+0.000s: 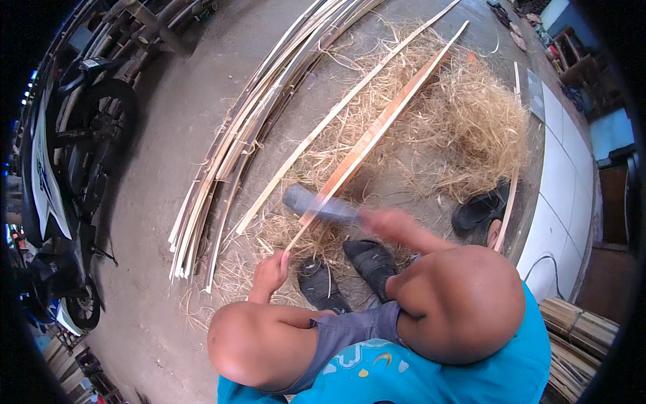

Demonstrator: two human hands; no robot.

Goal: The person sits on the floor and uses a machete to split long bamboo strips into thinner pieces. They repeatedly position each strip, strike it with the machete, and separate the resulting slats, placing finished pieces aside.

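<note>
My left hand (pixel 270 273) pinches the near end of a long, thin pale strip of wood or bamboo (pixel 410 96). The strip runs away from me to the upper right, along a reddish-brown plank (pixel 367 143) that lies at a slant. In my right hand (pixel 390 224), blurred by motion, is a knife with a broad grey blade (pixel 336 210). Its blade crosses the strip and the near part of the plank. A dark grey rounded piece (pixel 298 199) shows left of the plank; whether it belongs to the blade or lies beneath, I cannot tell.
Curly shavings (pixel 481 128) heap beyond the plank. Another pale strip (pixel 343 101) lies left of it, then a long bundle of strips (pixel 239 138). A motorbike (pixel 74 161) stands far left. Dark sandals (pixel 370 262) are near my hands; white tiles (pixel 555 182) edge the right.
</note>
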